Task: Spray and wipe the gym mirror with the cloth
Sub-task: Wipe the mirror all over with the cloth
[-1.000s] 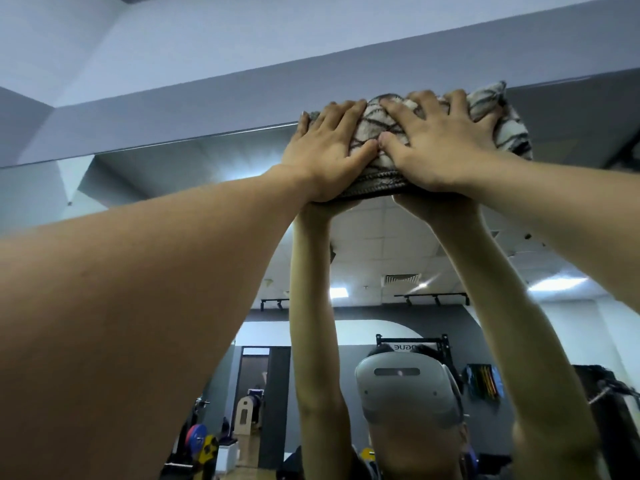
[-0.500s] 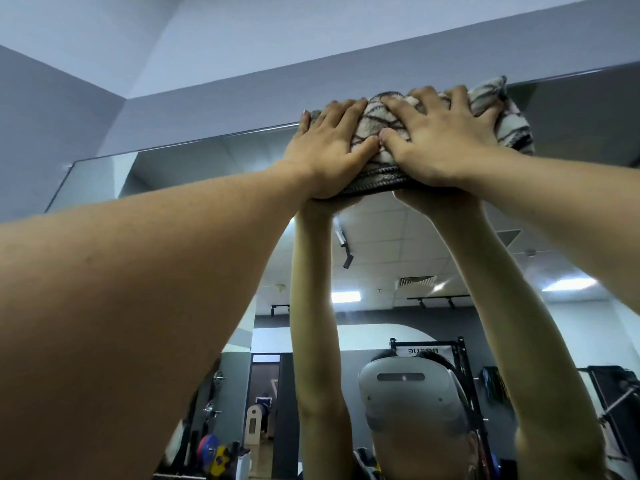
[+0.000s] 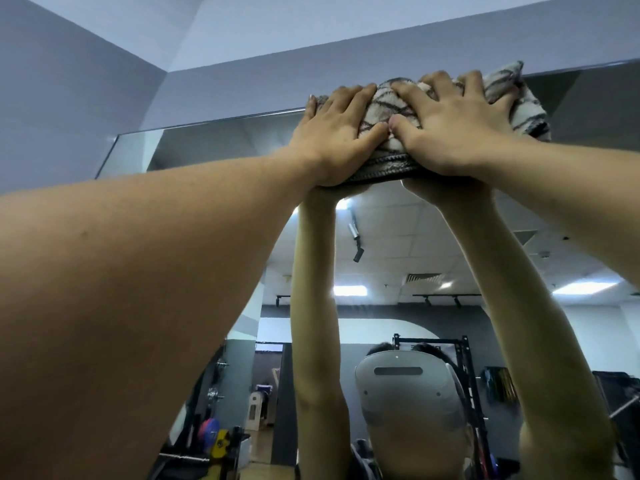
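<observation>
The cream terry cloth with dark wavy stripes and a dark stitched hem (image 3: 388, 147) sits bunched against the top edge of the large wall-mounted gym mirror (image 3: 221, 147), flattened there by 2 hands side by side. The left hand (image 3: 337, 133) and right hand (image 3: 457, 129) both lie palm-down on it, fingers straight and slightly spread, thumbs nearly meeting at the middle; nothing is pinched. The cloth looks soft, light and thick, likely to fold or slip off the glass unless pressure is even, so flat palms over its centre suit it best. The mirror is rigid, smooth and probably breakable, so steady pressure is wiser than a shove. Above is the grey wall band (image 3: 346, 53), so no room upward; open glass lies leftward toward the mirror's corner and downward
</observation>
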Tool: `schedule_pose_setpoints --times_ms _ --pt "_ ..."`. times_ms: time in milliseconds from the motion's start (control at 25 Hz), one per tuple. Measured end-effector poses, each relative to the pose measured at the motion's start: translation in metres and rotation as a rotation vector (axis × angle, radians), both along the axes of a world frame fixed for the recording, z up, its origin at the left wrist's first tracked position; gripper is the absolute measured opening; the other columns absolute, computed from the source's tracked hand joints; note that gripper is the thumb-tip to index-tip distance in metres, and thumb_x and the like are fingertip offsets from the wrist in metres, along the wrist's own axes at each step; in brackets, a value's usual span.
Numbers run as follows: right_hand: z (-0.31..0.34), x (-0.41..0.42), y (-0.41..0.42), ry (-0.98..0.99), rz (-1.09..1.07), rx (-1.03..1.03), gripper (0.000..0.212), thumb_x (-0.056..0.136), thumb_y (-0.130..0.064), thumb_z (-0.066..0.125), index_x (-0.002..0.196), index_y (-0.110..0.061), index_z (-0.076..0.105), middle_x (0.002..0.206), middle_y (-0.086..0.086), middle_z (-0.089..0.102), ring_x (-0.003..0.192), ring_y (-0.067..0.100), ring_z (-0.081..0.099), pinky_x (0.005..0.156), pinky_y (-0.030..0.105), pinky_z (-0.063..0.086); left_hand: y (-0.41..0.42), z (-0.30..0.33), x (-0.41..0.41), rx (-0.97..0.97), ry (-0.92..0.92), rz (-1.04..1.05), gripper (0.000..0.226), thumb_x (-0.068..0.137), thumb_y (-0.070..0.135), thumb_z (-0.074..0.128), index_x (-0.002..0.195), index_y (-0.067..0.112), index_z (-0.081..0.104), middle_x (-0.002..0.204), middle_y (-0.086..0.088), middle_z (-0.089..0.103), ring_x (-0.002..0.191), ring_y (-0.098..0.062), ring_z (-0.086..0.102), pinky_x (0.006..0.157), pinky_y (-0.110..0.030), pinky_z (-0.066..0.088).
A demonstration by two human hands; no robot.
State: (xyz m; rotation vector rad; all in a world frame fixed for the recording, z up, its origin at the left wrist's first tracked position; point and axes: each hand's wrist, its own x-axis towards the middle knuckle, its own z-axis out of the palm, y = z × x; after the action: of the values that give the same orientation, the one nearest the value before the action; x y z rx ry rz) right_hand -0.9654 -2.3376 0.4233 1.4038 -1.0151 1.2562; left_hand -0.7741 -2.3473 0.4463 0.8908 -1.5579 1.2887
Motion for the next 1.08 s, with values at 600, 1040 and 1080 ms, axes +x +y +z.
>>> schedule_pose_setpoints --times_ms 600,1040,1080 --pt "-0.001 0.111 0.000 -0.019 -0.007 -0.005 0.059 0.105 -0.066 0.026 0.160 -0.045 0.022 0.167 0.002 0.027 0.151 0.040 0.021 0.115 0.077 0.014 0.004 0.001 0.107 0.000 -0.016 0.011 0.082 0.092 0.065 0.022 0.163 0.024 0.021 0.167 -0.001 0.026 0.156 -0.018 0.018 0.127 -0.055 -0.001" --pt "0.000 0.276 0.002 -0.006 0.012 -0.020 0.058 0.105 -0.063 0.026 0.160 -0.044 0.023 0.167 0.001 0.027 0.151 0.039 0.020 0.116 0.075 0.014 0.007 0.001 0.274 -0.001 -0.038 0.046 0.072 0.102 0.059 0.027 0.164 0.022 0.019 0.168 -0.003 0.024 0.156 -0.019 0.020 0.127 -0.055 -0.001" --pt "0.001 0.291 0.002 0.000 0.012 -0.021 0.059 0.105 -0.063 0.026 0.160 -0.044 0.024 0.167 0.002 0.027 0.151 0.039 0.021 0.116 0.076 0.014 0.008 0.000 0.288 0.005 -0.035 0.057 0.074 0.101 0.060 0.025 0.164 0.022 0.019 0.168 -0.003 0.023 0.156 -0.020 0.020 0.127 -0.056 0.000"
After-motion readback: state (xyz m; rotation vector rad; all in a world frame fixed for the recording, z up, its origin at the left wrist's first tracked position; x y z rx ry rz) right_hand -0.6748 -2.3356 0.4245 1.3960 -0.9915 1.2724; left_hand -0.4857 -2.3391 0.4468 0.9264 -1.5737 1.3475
